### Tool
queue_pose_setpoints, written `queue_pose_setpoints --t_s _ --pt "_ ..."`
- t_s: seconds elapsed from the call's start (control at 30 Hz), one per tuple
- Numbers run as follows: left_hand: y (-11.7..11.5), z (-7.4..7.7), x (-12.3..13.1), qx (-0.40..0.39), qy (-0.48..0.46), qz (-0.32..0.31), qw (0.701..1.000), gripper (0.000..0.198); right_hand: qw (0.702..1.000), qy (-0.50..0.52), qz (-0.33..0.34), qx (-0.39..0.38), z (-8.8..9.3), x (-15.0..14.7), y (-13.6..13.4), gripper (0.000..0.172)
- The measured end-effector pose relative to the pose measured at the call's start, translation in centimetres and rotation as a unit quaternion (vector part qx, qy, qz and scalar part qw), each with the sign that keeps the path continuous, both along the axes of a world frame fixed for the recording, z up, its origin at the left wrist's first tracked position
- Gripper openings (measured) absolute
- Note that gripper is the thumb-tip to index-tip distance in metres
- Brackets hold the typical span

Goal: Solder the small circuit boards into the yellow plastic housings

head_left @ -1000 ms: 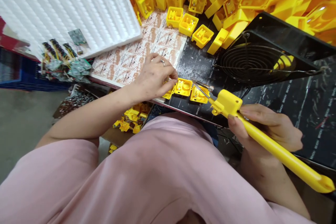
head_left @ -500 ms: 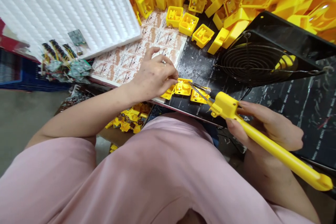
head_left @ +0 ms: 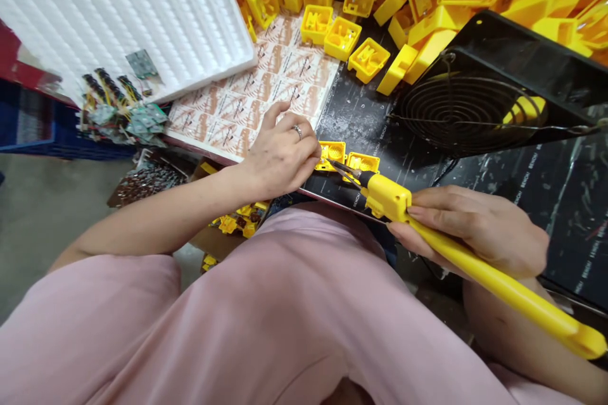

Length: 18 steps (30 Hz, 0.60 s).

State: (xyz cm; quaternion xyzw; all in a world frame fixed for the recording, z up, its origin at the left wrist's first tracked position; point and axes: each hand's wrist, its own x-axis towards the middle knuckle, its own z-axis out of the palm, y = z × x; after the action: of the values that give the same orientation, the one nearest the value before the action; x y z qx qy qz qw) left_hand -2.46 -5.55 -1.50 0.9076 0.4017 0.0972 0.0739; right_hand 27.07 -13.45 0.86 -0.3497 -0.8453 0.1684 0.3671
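My right hand [head_left: 479, 228] is wrapped around a yellow soldering iron [head_left: 456, 256]. Its dark metal tip, with a thin rod alongside, reaches into a small yellow plastic housing [head_left: 336, 150] near the table's front edge. At that housing's left side, my left hand [head_left: 285, 155] is closed with thumb and fingertips together; what they pinch is hidden. Just right of it lies a second yellow housing [head_left: 365, 162], partly covered by the iron's front end.
Several yellow housings [head_left: 342, 38] are heaped at the back. A black fan [head_left: 456, 111] with a wire guard stands at right. On the left, a white foam sheet [head_left: 156, 6] bears green circuit boards [head_left: 145, 123] with wires. Below the table edge are more yellow parts [head_left: 237, 221].
The soldering iron has moved left, bringing its tip inside the middle housing. My left hand has shifted slightly down and right, now covering the leftmost housing.
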Motion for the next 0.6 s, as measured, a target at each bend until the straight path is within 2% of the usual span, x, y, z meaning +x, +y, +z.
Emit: queue_pose_setpoints --t_s 0.17,0.27,0.4,0.53,0.6 --pt "-0.2 0.2 0.1 -0.012 -0.004 0.000 1.000 0.026 0.999 -0.009 0.036 0.029 1.6 -0.4 0.6 0.014" --pt "-0.1 0.8 0.4 0.003 0.030 -0.009 1.000 0.027 0.999 -0.038 0.028 -0.014 3.1 -0.8 0.7 0.021" --pt "0.0 1.0 0.6 0.066 0.070 -0.037 0.995 0.031 0.996 -0.058 0.049 -0.051 4.6 -1.2 0.7 0.014" --pt "0.0 0.5 0.4 0.078 0.070 -0.037 0.994 0.029 0.999 -0.022 -0.010 -0.042 4.2 -0.2 0.4 0.008" --pt "0.0 0.2 0.4 0.105 0.063 -0.046 0.991 0.030 0.997 -0.045 -0.059 -0.030 3.4 0.7 0.1 0.018"
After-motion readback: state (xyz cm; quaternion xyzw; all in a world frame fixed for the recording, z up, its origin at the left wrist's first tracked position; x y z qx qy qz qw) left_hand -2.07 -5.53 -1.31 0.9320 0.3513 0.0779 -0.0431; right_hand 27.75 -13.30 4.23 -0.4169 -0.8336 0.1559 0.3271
